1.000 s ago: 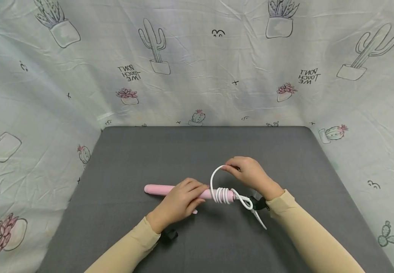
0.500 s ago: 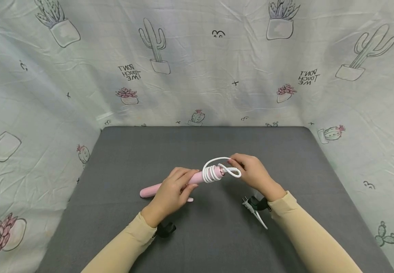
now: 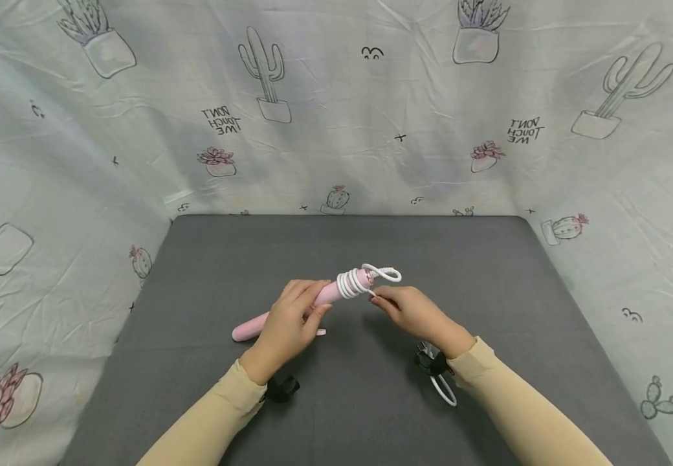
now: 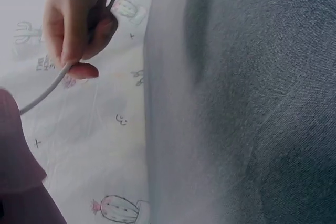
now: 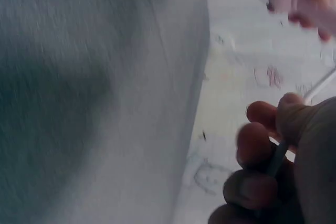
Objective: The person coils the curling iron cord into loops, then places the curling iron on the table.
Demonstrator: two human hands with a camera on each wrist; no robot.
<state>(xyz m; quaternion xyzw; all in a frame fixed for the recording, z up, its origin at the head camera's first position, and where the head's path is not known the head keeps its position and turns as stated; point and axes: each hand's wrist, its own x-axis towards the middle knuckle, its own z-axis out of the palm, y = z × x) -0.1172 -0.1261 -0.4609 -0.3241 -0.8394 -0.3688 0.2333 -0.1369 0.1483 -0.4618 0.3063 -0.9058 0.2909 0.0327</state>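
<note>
A slim pink rod-shaped device [image 3: 327, 295] with smooth surface is over the middle part of the dark grey cloth-covered worktop [image 3: 336, 249]. The left hand [image 3: 292, 318] grips it around its middle, with the thumb on the near side and the fingers over the top. The device lies slanted: its rounded end points toward the person's left and is nearer to the body, while the other end points to the right and farther away. A small pink lever [image 3: 321, 332] sticks out just beside the left thumb.

Around the far end of the device, a white round cord [image 3: 349, 285] is wound in several turns, lying close together. Beyond these turns, the cord makes a small loop at the tip. The right hand [image 3: 415, 315] pinches the cord between thumb and forefinger, just beside the turns; in the right wrist view the cord passes also through the other curled fingers. More of the cord curves on the worktop below the right wrist.

Each wrist carries a black device, and both sleeves [image 3: 523, 401] are beige. Behind the worktop hangs a whitish wrinkled cloth [image 3: 336, 84] printed with potted cacti and lettering.
</note>
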